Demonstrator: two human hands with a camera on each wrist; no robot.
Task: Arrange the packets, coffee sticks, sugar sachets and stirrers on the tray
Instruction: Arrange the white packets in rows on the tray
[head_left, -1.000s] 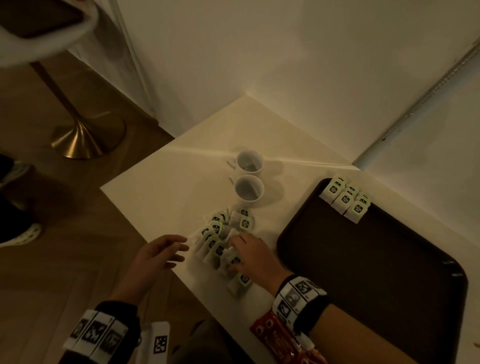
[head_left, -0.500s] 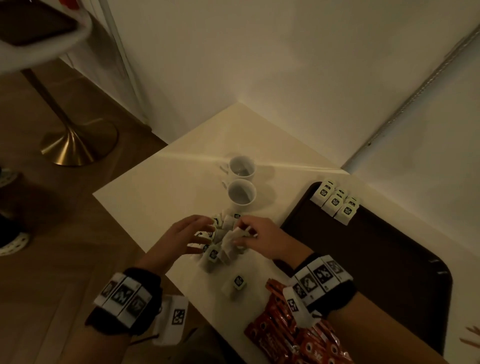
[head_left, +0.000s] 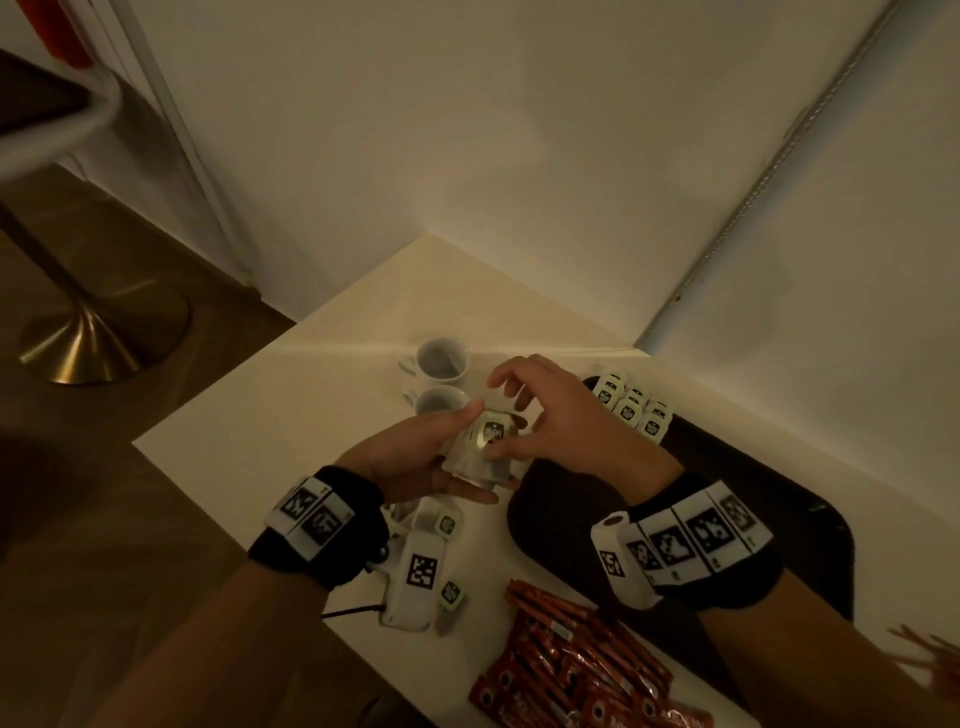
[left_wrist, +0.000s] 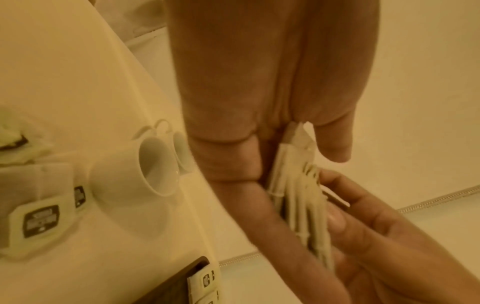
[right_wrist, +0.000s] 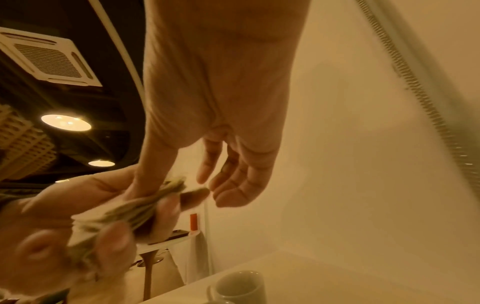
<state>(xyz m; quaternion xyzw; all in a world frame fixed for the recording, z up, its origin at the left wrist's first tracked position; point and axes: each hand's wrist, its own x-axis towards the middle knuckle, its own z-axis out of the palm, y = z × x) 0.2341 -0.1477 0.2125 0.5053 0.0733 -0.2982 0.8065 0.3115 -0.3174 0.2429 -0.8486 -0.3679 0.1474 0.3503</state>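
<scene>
- The dark tray (head_left: 779, 519) holds a cluster of white packets (head_left: 631, 408) at its far corner.
- 2 white cups (head_left: 441, 379) stand on the pale table (head_left: 291, 415), left of the tray; their insides look dark.
- The left hand (head_left: 415, 457) grips a stack of packets (head_left: 480, 447) above the table edge; the right hand (head_left: 561, 421) pinches the stack's top with its thumb, its other fingers loosely spread.
- Red coffee sticks (head_left: 571, 665) lie at the near edge, 2 loose packets (head_left: 449, 561) beside them.
- The left wrist view shows the stack edge-on, fanned.
- The right wrist view alone shows ceiling lights (right_wrist: 66, 122) and a vent (right_wrist: 49, 59).
</scene>
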